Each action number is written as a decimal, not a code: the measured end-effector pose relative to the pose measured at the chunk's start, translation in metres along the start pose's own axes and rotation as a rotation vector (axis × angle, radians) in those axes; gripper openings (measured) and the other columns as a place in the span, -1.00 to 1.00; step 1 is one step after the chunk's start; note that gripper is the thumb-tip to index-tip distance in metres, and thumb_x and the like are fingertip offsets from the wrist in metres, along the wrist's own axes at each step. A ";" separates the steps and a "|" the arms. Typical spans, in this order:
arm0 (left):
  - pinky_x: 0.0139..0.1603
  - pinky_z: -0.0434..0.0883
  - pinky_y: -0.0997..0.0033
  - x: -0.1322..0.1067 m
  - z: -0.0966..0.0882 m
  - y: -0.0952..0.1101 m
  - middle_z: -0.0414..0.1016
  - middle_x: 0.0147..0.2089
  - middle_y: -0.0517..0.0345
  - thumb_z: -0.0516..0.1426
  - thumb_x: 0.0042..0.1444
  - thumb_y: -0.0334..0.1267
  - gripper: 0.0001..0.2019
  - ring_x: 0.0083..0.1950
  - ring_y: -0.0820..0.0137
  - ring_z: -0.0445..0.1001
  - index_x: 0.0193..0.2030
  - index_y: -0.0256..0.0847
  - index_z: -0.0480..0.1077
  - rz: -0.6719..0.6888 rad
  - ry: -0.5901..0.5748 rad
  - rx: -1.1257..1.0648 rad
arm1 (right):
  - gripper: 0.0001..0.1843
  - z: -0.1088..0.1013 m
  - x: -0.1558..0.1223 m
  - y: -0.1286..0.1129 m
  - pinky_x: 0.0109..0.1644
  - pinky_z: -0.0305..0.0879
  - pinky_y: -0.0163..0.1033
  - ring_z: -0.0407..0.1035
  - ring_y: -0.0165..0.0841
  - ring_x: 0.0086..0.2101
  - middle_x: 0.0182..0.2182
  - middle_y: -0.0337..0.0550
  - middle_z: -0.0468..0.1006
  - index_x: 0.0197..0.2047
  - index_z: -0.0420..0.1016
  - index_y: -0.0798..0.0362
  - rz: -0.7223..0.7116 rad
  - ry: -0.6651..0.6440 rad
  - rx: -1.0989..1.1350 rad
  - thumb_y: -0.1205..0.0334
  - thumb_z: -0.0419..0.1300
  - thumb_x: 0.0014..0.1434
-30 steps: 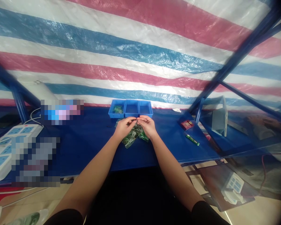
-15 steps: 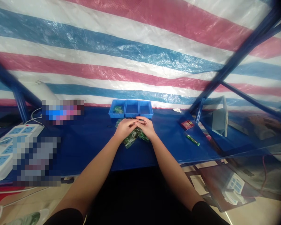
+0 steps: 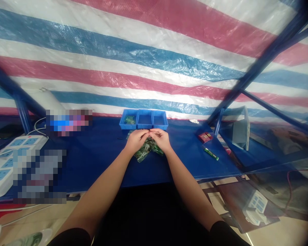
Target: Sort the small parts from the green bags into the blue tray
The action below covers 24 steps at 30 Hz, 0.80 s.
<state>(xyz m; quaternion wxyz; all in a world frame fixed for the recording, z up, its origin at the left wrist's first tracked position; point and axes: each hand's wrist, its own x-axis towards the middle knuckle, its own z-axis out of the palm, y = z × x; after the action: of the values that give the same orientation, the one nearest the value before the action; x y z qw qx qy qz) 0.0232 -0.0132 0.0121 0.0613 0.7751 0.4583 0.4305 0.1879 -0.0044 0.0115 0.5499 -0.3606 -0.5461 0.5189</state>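
Note:
Over a pile of small green packets [image 3: 143, 153] on the blue table, my left hand [image 3: 137, 140] and my right hand [image 3: 161, 138] meet at the fingertips. Both hands are closed in a pinch; whatever is between the fingers is too small and too covered to name. Part of the pile is hidden under my hands. Just beyond them stand three joined blue bins: the left bin [image 3: 122, 122] has some green pieces in it, beside the middle bin [image 3: 145, 126] and the right bin [image 3: 160, 127].
On the right of the table [image 3: 184, 160] lie a red box [image 3: 205, 137] and a green tube [image 3: 211, 154]. A white power strip [image 3: 23, 150] with cables sits at the left. Blue metal posts [image 3: 219, 121] and a striped plastic sheet [image 3: 133, 78] close off the back.
The fingers of my right hand have drawn down and in, and both hands' fingertips now pinch close together. The pile and bins look the same.

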 end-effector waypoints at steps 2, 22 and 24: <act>-0.01 0.39 0.32 0.000 -0.001 0.000 0.62 -0.10 0.09 0.02 0.32 -0.08 -0.71 -0.09 0.30 0.56 -0.13 -0.12 0.53 -0.015 -0.004 0.002 | -0.57 0.000 0.000 0.000 -0.19 0.47 -0.17 0.51 -0.31 -0.34 -0.36 -0.18 0.64 -0.18 0.60 -0.01 -0.003 0.004 -0.022 -0.09 0.40 -0.07; -0.20 0.37 0.44 -0.001 0.000 0.001 0.55 -0.34 0.19 0.10 0.25 -0.05 -0.72 -0.29 0.38 0.50 -0.01 -0.09 0.47 -0.129 0.004 -0.006 | -0.60 -0.001 0.002 0.004 -0.28 0.43 -0.19 0.45 -0.34 -0.42 -0.41 -0.18 0.61 -0.22 0.63 0.00 -0.018 0.072 -0.046 -0.12 0.35 -0.01; -0.24 0.36 0.46 -0.001 0.000 0.002 0.53 -0.37 0.21 0.10 0.25 -0.05 -0.73 -0.32 0.40 0.48 -0.03 -0.10 0.48 -0.126 0.009 -0.017 | -0.60 -0.001 0.003 0.005 -0.27 0.44 -0.19 0.45 -0.33 -0.41 -0.41 -0.18 0.62 -0.22 0.63 0.01 -0.026 0.078 -0.037 -0.11 0.35 0.00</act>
<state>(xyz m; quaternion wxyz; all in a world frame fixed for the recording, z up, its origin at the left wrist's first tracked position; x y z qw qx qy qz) 0.0248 -0.0151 0.0123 0.0930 0.7424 0.5027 0.4331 0.1877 -0.0008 0.0071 0.5708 -0.3833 -0.5384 0.4872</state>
